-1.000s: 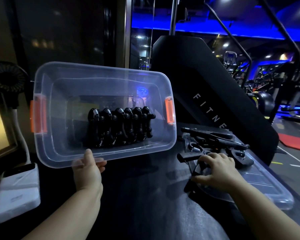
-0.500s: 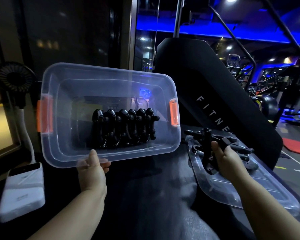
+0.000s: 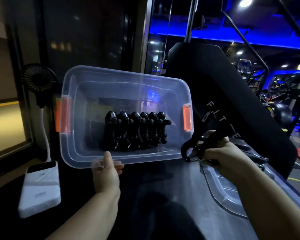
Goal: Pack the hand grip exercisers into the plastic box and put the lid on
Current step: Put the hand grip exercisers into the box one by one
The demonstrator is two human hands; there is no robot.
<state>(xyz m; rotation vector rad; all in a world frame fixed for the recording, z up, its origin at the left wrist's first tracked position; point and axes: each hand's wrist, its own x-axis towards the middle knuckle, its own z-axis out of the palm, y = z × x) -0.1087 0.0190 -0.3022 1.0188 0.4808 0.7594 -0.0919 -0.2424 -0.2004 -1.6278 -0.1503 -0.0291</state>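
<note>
A clear plastic box (image 3: 80, 153) with orange latches is tilted up toward me, its opening facing the camera. My left hand (image 3: 106, 172) grips its near rim, thumb inside. A row of several black hand grip exercisers (image 3: 137, 130) stands packed against the box's bottom. My right hand (image 3: 222, 158) holds one black exerciser (image 3: 196, 144) with a steel spring, just off the box's lower right corner. The clear lid (image 3: 227, 193) lies flat on the dark surface under my right arm, with more black exercisers (image 3: 253, 158) on its far end, partly hidden by my hand.
A white power bank (image 3: 40, 187) lies at the left on the dark surface. A small black fan (image 3: 38, 80) on a white stalk stands behind it. A black gym machine (image 3: 220, 94) rises behind the box on the right.
My right hand picked one exerciser off the pile on the lid, lifted it and carried it left toward the box's right corner. The left hand keeps the box tilted.
</note>
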